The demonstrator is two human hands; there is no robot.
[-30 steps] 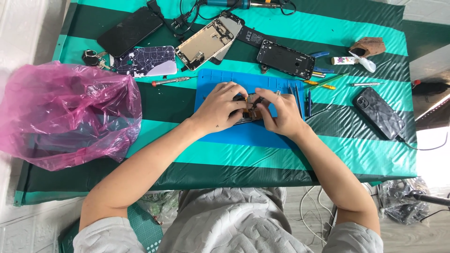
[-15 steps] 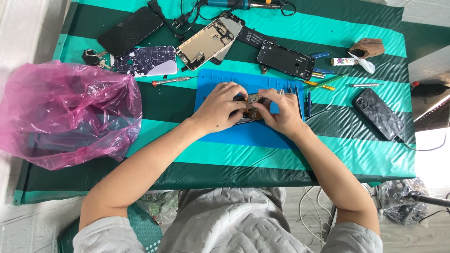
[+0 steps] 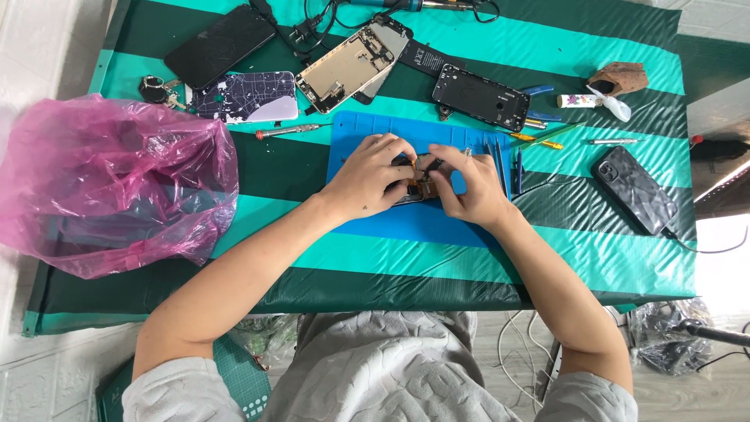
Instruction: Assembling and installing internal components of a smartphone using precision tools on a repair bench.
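Left hand pinched small phone part | right hand gripped same part from other side | both over blue mat | screwdriver lay near, untouched

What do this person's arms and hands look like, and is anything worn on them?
Both hands are bare: the left hand and the right hand show no gloves, and no rings or watch can be made out. The forearms are bare too. Short grey sleeves of a textured, patterned top cover only the upper arms, ending near the elbows. No cables or straps run along the arms.
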